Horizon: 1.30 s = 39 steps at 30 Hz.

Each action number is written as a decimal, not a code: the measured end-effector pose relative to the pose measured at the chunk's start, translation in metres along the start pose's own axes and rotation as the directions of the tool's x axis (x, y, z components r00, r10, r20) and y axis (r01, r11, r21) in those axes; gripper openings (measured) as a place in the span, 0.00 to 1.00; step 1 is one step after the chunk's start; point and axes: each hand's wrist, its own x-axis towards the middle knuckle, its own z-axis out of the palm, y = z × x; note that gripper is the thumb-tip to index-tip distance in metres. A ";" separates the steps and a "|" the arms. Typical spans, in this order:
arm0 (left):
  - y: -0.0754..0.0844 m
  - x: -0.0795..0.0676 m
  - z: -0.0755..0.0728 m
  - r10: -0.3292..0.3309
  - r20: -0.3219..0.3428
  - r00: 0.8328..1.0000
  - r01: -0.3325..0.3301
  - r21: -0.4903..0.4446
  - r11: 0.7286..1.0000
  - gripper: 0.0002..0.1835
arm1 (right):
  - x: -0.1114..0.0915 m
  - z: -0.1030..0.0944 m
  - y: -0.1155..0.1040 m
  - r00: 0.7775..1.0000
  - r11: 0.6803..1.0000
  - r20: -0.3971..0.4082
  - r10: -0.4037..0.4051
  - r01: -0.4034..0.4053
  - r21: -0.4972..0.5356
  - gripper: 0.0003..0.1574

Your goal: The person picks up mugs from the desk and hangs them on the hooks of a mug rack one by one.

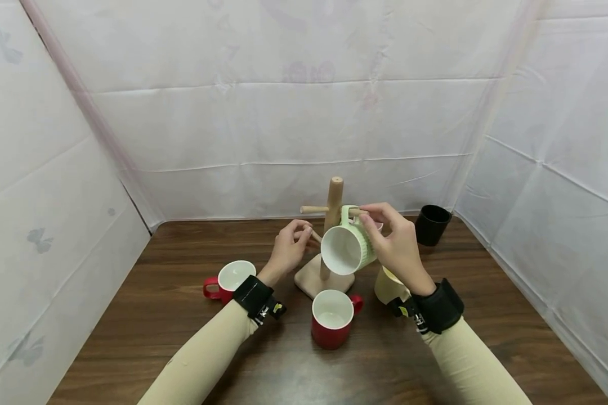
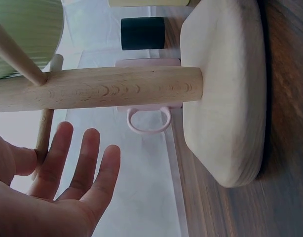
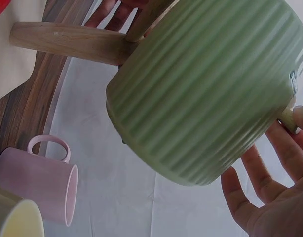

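Observation:
A wooden mug tree (image 1: 335, 197) stands on its pale base (image 2: 225, 98). From one of its pegs a ribbed light green mug (image 3: 206, 94) hangs by the handle, tilted, its white inside toward the head view. My right hand (image 1: 397, 242) pinches the tip of that peg (image 3: 288, 120) between thumb and finger, its other fingers beside the mug. On the opposite side, my left hand (image 1: 290, 247) pinches another, lower peg (image 2: 45, 131) with thumb and index finger; its remaining fingers are spread. A red mug (image 1: 330, 333) stands upright in front of the base.
Another red mug (image 1: 228, 287) is left of the tree, partly behind the left wrist. Under the right wrist stands a yellow mug (image 1: 385, 289). A pink mug (image 3: 35, 182) and a black cup (image 1: 432, 226) stand toward the back right. White sheets (image 1: 284, 124) enclose the table.

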 end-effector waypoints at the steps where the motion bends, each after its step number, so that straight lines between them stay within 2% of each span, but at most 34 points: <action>1: 0.000 -0.001 -0.001 -0.008 0.001 1.000 0.008 0.001 1.000 0.11 | 0.000 0.000 0.004 1.000 1.000 0.005 0.003 -0.003 0.003 0.11; 10: 0.004 -0.014 -0.002 -0.028 0.009 1.000 0.028 -0.015 0.999 0.12 | 0.005 -0.009 0.027 0.998 0.999 0.046 0.034 -0.033 -0.014 0.13; 15: 0.005 -0.025 -0.004 -0.040 0.011 0.999 0.041 -0.048 0.998 0.15 | 0.012 -0.013 0.025 0.994 0.997 0.086 0.068 -0.070 0.015 0.14; 21: 0.008 -0.038 -0.008 0.028 0.015 0.999 -0.029 0.036 0.999 0.12 | 0.021 -0.024 0.005 0.986 0.994 0.135 0.095 -0.100 0.033 0.14; 28: 0.009 -0.051 -0.012 0.078 0.034 0.996 -0.081 0.105 0.991 0.09 | 0.024 -0.027 0.009 0.973 0.984 0.187 0.138 -0.155 0.083 0.15; 35: 0.011 -0.061 -0.019 0.124 0.009 0.992 -0.124 0.132 0.983 0.09 | 0.026 -0.021 0.011 0.961 0.964 0.229 0.152 -0.196 0.181 0.17; 37: 0.015 -0.064 -0.020 0.116 0.011 0.993 -0.117 0.129 0.985 0.08 | 0.027 -0.020 0.011 0.959 0.960 0.235 0.157 -0.204 0.192 0.17; 39: 0.026 -0.069 -0.021 0.113 0.018 0.993 -0.114 0.129 0.985 0.08 | 0.026 -0.019 0.009 0.959 0.958 0.233 0.160 -0.208 0.196 0.17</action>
